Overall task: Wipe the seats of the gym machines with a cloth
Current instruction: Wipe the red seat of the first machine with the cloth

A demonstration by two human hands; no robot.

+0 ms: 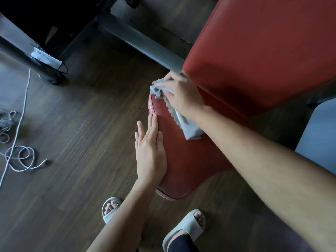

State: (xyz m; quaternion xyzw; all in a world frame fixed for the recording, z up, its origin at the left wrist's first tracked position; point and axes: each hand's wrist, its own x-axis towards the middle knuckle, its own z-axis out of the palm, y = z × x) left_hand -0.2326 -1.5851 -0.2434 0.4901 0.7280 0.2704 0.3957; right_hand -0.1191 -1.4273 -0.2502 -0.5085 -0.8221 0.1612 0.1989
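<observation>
While my right hand [181,93] presses the cloth [190,130] with near-straight fingers onto the seat's [190,160] far corner, my left hand [151,155] rests flat on its edge. I judge I'm mid-wipe; next, drag the cloth toward me.

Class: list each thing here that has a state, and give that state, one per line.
cloth, crumpled, pressed on the seat
seat, partly covered by the cloth
right hand, pressing the cloth
left hand, flat on the seat's edge
cable, loosely looped on the floor
</observation>
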